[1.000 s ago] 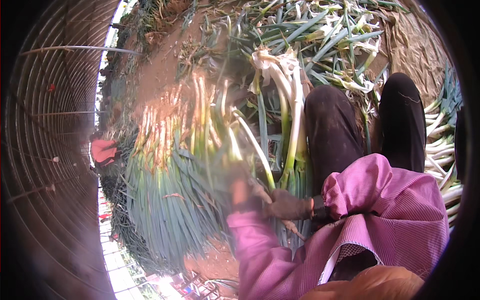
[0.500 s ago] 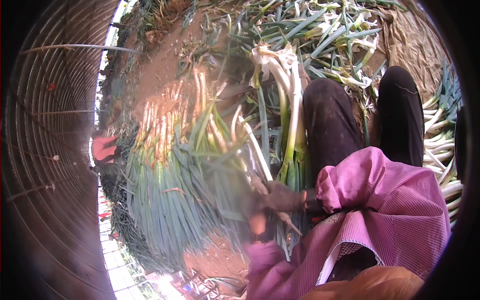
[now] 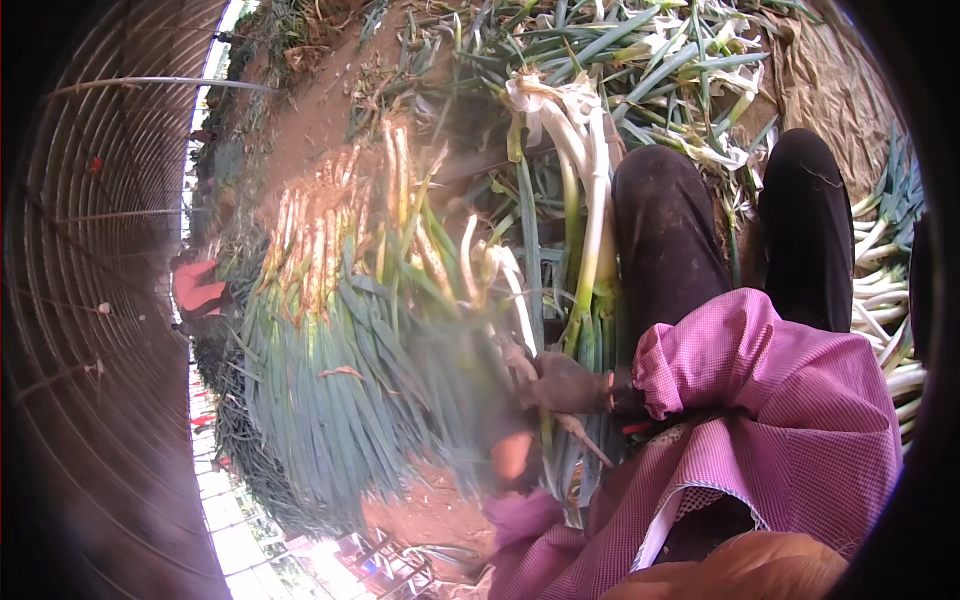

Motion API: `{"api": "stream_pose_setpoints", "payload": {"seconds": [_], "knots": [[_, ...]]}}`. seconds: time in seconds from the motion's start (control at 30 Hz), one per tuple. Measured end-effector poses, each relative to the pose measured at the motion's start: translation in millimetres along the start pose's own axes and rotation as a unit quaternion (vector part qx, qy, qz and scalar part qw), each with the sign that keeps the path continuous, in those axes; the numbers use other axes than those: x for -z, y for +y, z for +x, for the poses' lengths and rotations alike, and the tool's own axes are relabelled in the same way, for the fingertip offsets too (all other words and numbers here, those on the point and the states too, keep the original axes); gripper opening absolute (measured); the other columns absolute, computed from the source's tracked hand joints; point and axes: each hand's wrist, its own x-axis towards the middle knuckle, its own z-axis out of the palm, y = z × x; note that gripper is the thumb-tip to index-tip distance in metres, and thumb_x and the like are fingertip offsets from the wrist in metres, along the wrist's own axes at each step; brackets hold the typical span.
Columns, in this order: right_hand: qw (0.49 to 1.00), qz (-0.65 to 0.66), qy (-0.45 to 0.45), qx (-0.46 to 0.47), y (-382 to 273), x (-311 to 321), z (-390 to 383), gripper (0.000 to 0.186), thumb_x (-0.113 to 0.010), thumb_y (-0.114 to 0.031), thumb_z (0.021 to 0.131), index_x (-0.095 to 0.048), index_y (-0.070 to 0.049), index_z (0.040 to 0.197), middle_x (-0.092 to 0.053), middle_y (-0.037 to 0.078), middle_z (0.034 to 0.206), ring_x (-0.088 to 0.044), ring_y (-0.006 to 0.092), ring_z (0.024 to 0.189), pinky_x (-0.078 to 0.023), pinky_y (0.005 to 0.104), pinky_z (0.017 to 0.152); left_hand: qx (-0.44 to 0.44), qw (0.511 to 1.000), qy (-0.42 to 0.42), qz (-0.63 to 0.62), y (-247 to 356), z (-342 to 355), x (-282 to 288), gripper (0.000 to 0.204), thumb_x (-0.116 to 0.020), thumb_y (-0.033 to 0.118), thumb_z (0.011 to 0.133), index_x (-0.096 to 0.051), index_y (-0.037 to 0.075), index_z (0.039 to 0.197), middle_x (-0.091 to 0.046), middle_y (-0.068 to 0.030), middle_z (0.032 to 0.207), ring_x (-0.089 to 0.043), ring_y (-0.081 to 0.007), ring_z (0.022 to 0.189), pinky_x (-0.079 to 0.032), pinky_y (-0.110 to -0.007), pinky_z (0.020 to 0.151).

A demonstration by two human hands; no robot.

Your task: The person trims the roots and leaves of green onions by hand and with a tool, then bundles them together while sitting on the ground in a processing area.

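Your right hand (image 3: pixel 572 383) closes around a brown stick (image 3: pixel 590 443); your left hand (image 3: pixel 500 400) blurs against the green leaves beside it, so you cannot tell its grip. On the ground (image 3: pixel 300 140) to your left, a broad row of earthy leeks (image 3: pixel 330 250) looks undone. Cleaned, by the look of them, are the white leeks (image 3: pixel 594 215) beside your left knee and the pale stalks (image 3: pixel 885 300) near the brown sheet's (image 3: pixel 830 90) right edge. Peelings (image 3: pixel 650 80) heap along its left edge.
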Motion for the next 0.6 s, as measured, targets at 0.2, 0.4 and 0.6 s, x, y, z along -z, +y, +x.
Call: {"api": "stream_pose_setpoints", "payload": {"seconds": [0.2, 0.4, 0.6], "knots": [[0.999, 0.046, 0.000, -0.024, -2, 7, -12, 0.037, -0.064, -0.029, 0.068, -0.063, 0.003, 0.086, -0.063, 0.018, 0.073, -0.062, 0.0250, 0.070, -0.047, 0.0357, 0.067, 0.038, 0.994, 0.031, -0.100, 16, 94, 28, 0.035, -0.041, 0.032, 0.090, -0.060, 0.003, 0.097, -0.063, -0.0182, 0.089, -0.062, -0.0320, 0.074, -0.048, -0.042, 0.061], [0.994, 0.075, 0.010, -0.075, -23, 13, -31, 0.037, -0.067, -0.025, 0.066, -0.061, 0.003, 0.089, -0.063, 0.020, 0.078, -0.062, 0.0295, 0.077, -0.047, 0.0377, 0.070, 0.073, 0.992, 0.009, -0.106, 10, 134, 59, 0.034, -0.041, 0.032, 0.089, -0.056, 0.004, 0.101, -0.061, -0.0178, 0.094, -0.061, -0.0299, 0.079, -0.046, -0.040, 0.064], [0.996, 0.045, -0.015, -0.079, -18, 9, -15, 0.032, -0.065, -0.024, 0.068, -0.061, 0.003, 0.086, -0.062, 0.021, 0.076, -0.063, 0.0324, 0.075, -0.048, 0.0384, 0.069, 0.038, 0.994, 0.059, -0.080, 14, 129, 48, 0.037, -0.045, 0.035, 0.087, -0.051, 0.005, 0.108, -0.059, -0.0178, 0.101, -0.058, -0.0277, 0.086, -0.044, -0.038, 0.071]]}}
